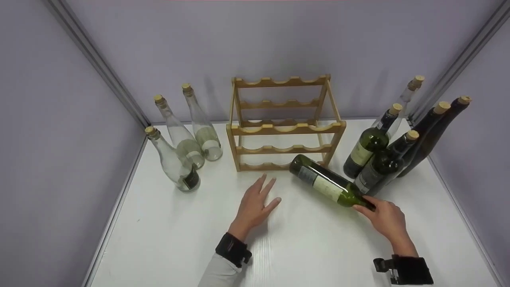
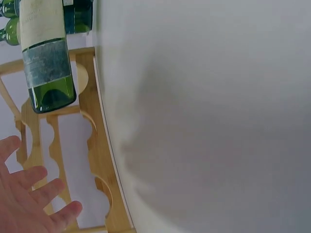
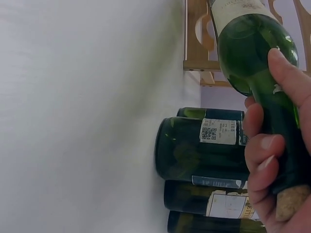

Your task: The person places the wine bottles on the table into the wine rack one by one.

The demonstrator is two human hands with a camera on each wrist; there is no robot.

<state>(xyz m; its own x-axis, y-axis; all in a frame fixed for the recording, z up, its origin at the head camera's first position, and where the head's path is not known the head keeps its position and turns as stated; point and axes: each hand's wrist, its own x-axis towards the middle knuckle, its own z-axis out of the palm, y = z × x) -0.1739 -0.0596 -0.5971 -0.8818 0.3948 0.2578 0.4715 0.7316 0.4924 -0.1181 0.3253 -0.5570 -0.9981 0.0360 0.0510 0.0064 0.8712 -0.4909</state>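
Observation:
My right hand (image 1: 386, 219) grips a green wine bottle (image 1: 327, 188) by its neck. The bottle slants over the table, its base toward the lower right of the wooden wine rack (image 1: 285, 130) and its neck toward me. In the right wrist view, fingers and thumb wrap the neck, and a cork (image 3: 291, 201) shows below them. My left hand (image 1: 252, 208) is over the table before the rack, fingers spread, touching no bottle. From the left wrist view, the bottle's base (image 2: 54, 97) appears in front of the rack (image 2: 99, 141). No bottles lie in the rack.
Three clear corked bottles (image 1: 171, 159) stand left of the rack. To its right stand several corked bottles: a green one (image 1: 360, 153), dark ones (image 1: 380, 167) and a clear one (image 1: 407, 95) behind. Pale walls (image 1: 279, 36) enclose the white table (image 1: 159, 239) at the back and sides.

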